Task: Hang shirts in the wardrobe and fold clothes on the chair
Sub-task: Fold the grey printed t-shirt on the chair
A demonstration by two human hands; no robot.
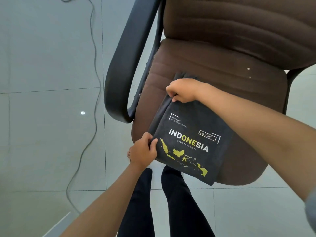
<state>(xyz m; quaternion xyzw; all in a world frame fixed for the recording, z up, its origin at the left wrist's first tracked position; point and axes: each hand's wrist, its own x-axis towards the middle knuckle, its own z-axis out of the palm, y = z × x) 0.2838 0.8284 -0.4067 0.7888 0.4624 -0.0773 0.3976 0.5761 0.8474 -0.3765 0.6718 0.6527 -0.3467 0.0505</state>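
Head view: a dark T-shirt [189,139] with the print "INDONESIA" and a yellow map is seen on the seat of a brown chair [222,65], near the front edge of the seat and toward its left side. One corner of the shirt hangs a little over the front edge. The shirt is already folded into a narrow rectangle with the print on top.

The left edge of the shirt is pinched by both hands. The left hand [143,149] holds the near part of this edge, thumb on top. The right hand [183,90] grips the far part, with the fingers curled around the cloth.

The folding of this shirt is judged to be almost finished; perhaps one last fold or a straightening of the edge is left. No wardrobe, hanger or other clothes are visible, so the hanging part of the task cannot be judged. A cable [92,82] is lying on the tiled floor [42,48].
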